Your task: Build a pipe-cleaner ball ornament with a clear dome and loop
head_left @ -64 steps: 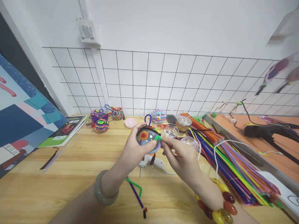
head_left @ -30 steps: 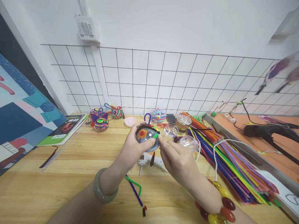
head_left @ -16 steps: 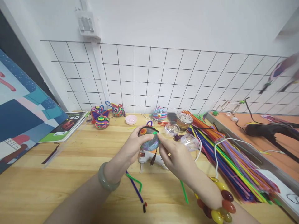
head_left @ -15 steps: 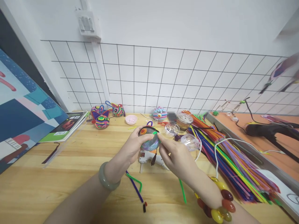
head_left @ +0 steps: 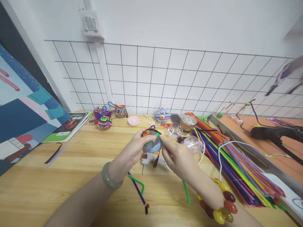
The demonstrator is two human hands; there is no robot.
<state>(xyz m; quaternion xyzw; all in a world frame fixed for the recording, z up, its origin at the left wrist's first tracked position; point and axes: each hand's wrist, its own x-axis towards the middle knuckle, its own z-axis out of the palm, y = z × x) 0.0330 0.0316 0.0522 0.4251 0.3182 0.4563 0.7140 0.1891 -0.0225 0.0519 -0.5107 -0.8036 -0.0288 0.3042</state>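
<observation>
My left hand [head_left: 132, 146] is closed round a clear plastic ball [head_left: 153, 146] decorated with coloured pipe cleaners, an orange eye and a dark tassel [head_left: 156, 161]. The thumb lies across its front. At the ball's right side, my right hand [head_left: 181, 157] pinches a green pipe cleaner [head_left: 157, 135] against the surface. A green length [head_left: 186, 192] shows below my right hand; whether it is the same piece I cannot tell. Behind and under the ball lies a white glue gun [head_left: 146, 158]. Bent green and blue pipe cleaner pieces [head_left: 136, 186] rest nearer me.
To the right lies a large bundle of pipe cleaners [head_left: 236, 167], with a white cable [head_left: 220, 157] looping over it. Clear plastic half shells [head_left: 193, 144] and a pink bowl [head_left: 133, 120] stand farther back. Finished decorated balls [head_left: 104, 122] sit back left, beside a magazine [head_left: 66, 127].
The ball has turned slightly in my left hand, and both hands keep their hold. The whole view has shifted a little.
</observation>
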